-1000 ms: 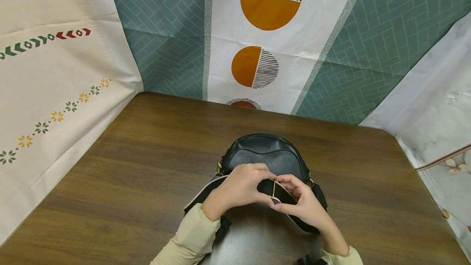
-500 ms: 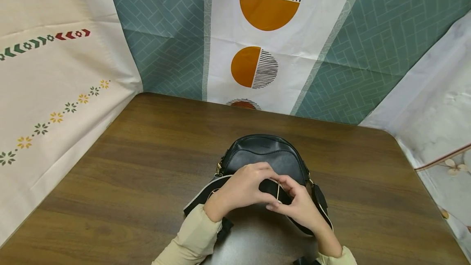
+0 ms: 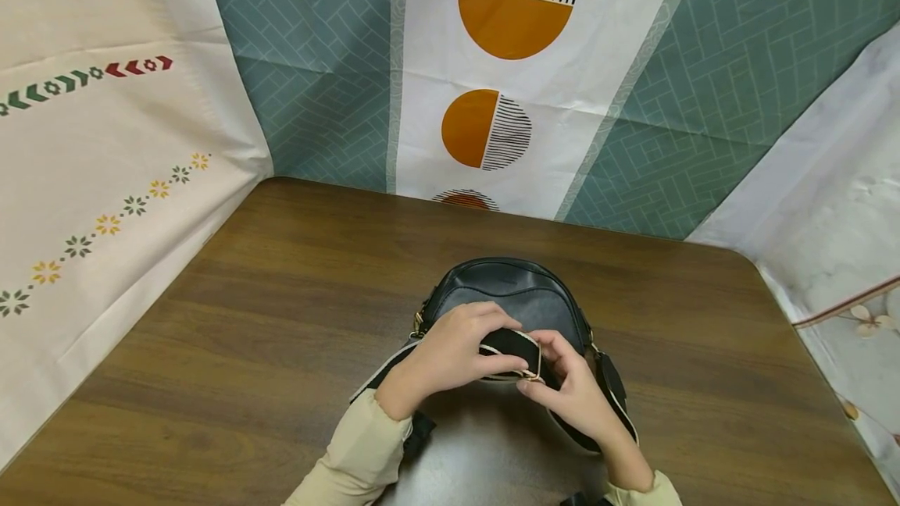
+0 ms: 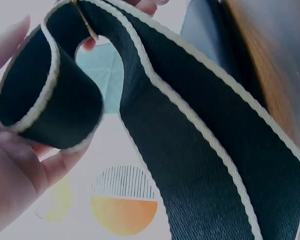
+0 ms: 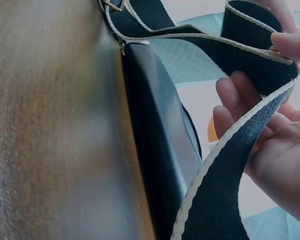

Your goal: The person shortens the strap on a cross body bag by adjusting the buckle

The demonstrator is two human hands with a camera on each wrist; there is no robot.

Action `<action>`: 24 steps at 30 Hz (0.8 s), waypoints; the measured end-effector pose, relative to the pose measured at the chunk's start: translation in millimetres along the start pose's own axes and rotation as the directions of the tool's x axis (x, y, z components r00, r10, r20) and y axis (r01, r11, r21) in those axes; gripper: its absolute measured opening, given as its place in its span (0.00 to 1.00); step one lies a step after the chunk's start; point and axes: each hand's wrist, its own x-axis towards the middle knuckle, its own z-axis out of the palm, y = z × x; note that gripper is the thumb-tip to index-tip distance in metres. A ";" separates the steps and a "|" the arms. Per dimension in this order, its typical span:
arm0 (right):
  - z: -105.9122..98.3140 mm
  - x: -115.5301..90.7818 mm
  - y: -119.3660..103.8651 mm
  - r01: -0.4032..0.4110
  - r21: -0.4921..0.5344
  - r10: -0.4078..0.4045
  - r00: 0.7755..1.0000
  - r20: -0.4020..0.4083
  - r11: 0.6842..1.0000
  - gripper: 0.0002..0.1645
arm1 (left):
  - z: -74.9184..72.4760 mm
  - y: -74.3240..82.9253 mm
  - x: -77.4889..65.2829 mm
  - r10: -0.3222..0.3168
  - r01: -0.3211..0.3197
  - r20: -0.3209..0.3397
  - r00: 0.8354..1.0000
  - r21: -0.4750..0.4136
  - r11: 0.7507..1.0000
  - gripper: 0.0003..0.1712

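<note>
Strap [image 3: 509,343] bunched before black bag [image 3: 509,281] on table [image 3: 281,318]; left hand [image 3: 450,350] pinches its loop, grip partly hidden behind webbing; right hand [image 3: 573,397] pinches it at gold buckle [image 3: 539,364]; bag's lower front covered; dark piece [image 3: 576,499] at bottom edge cut off, unclear.

No words, brands or numbers can be read. The closest to signs are the arrow-like chevrons [image 3: 75,79], green and then red, in a row on the cream fabric hanging [image 3: 84,147] at the upper left of the head view. On the rounded, smooth black bag with a wavy stitched front [image 3: 508,276], at the lower centre of that view, any marking is too faint to make out.
</note>
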 end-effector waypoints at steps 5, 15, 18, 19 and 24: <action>-0.2 0.8 1.7 0.035 0.013 -0.035 0.999 -0.029 0.999 0.27 | -2.8 -2.5 -1.4 -0.069 0.069 -0.005 0.998 -0.028 0.997 0.35; -2.4 2.4 0.6 0.013 0.190 -0.006 0.999 -0.038 0.982 0.25 | -3.2 -6.7 -4.2 -0.191 0.192 0.017 0.981 -0.149 0.970 0.53; -3.6 2.7 -0.1 0.005 0.259 0.009 0.999 -0.050 0.966 0.25 | -2.5 -7.7 -3.9 -0.215 0.215 0.024 0.976 -0.220 0.952 0.52; -3.9 2.9 -0.4 0.003 0.280 0.013 0.999 -0.052 0.960 0.25 | -2.0 -7.9 -3.6 -0.217 0.219 0.032 0.976 -0.235 0.947 0.50; -3.7 4.6 -0.9 0.012 0.349 0.007 0.998 -0.056 0.937 0.26 | 2.5 -8.5 -2.4 -0.192 0.209 0.097 0.977 -0.215 0.954 0.30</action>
